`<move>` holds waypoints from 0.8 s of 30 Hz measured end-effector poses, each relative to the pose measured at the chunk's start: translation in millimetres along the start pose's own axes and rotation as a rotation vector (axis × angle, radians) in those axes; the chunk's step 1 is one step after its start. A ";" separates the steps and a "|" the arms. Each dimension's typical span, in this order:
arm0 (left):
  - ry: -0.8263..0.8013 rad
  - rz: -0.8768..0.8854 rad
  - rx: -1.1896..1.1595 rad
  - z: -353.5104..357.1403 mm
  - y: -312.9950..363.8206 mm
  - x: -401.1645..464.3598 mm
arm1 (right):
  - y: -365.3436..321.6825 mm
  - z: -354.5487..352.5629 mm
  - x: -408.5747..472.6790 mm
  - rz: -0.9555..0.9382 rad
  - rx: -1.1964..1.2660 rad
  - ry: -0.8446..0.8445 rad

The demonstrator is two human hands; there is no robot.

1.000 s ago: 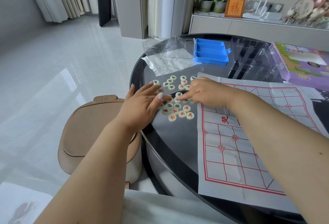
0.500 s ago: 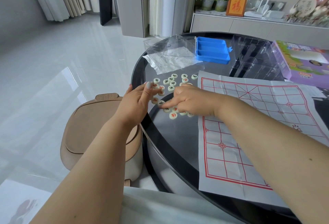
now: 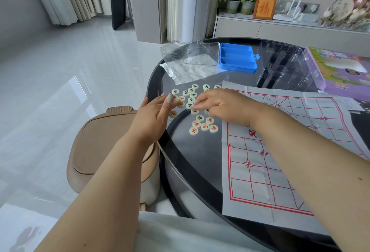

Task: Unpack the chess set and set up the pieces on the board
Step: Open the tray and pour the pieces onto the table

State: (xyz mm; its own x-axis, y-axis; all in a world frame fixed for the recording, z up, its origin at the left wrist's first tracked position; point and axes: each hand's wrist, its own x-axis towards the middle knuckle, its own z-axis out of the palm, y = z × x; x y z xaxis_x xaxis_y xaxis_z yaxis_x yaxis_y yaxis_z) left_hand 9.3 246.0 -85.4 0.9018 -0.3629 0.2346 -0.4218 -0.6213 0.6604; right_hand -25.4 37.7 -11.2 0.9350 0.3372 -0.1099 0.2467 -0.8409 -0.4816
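- Pieces [image 3: 202, 124] lie loose on the dark round table [image 3: 200, 171], cream discs with red or black characters, clustered just left of the paper board [image 3: 280, 171].
- Your left hand [image 3: 154, 113] lies flat, fingers straight, its tips on the discs at the cluster's left edge, gripping nothing.
- Your right hand [image 3: 222, 105] reaches in from the board side, fingers bent down onto the discs; I cannot tell whether it pinches one.
- Blue tray [image 3: 238, 59] and its clear lid [image 3: 202, 53] sit beyond, on a plastic bag [image 3: 186, 71].
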 end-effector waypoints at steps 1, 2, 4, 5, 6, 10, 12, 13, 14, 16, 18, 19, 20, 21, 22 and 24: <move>0.002 -0.002 0.005 0.3 -0.4 0.1 | -0.4 0.8 -0.9 -0.030 -0.078 -0.045; 0.004 -0.003 0.003 0.1 -0.4 0.2 | -1.5 0.7 -2.0 -0.057 -0.171 -0.083; 0.017 -0.005 -0.008 -0.2 0.2 0.3 | 2.4 2.3 -0.8 -0.045 -0.250 -0.099; 0.026 0.000 -0.004 -0.5 0.7 0.5 | 6.0 3.1 0.9 -0.007 -0.225 -0.081; 0.036 0.010 0.011 -0.3 1.0 0.9 | 9.5 2.9 2.4 0.033 -0.183 -0.048; -0.013 0.010 0.107 1.3 3.2 4.2 | 21.6 -3.2 5.7 0.126 -0.049 -0.016; -0.076 -0.021 0.210 3.2 5.4 6.9 | 24.2 -2.3 4.2 0.098 -0.127 -0.092; -0.105 -0.031 0.267 4.2 7.1 8.0 | 26.0 -0.6 5.0 0.107 -0.136 -0.097; -0.125 -0.038 0.312 5.0 8.9 8.8 | 24.9 -0.4 5.4 0.116 -0.145 -0.094; -0.136 -0.039 0.350 5.5 11.3 9.3 | 20.8 0.9 11.7 0.122 -0.209 -0.112; -0.127 -0.031 0.345 5.2 11.9 8.6 | 15.6 1.5 19.4 0.121 -0.248 -0.126; -0.121 -0.026 0.338 4.9 11.6 7.6 | 13.1 1.5 22.4 0.121 -0.266 -0.129; -0.113 -0.020 0.331 4.6 10.8 6.1 | 10.9 0.6 25.1 0.110 -0.291 -0.131; -0.101 -0.013 0.318 4.3 9.7 4.1 | 9.6 0.2 27.3 0.104 -0.307 -0.133; -0.086 -0.007 0.296 3.7 8.9 1.6 | 7.3 -1.0 28.3 0.098 -0.317 -0.121; -0.054 0.000 0.235 1.6 8.0 -2.9 | 6.7 -3.4 28.7 0.084 -0.310 -0.091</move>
State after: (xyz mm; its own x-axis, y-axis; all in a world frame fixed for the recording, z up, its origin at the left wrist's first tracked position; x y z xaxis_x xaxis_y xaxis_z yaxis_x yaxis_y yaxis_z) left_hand 3.1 240.9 -81.9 0.8980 -0.3957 0.1924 -0.4381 -0.7636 0.4744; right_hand 4.0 40.3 -14.6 0.9322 0.2856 -0.2222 0.2482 -0.9515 -0.1816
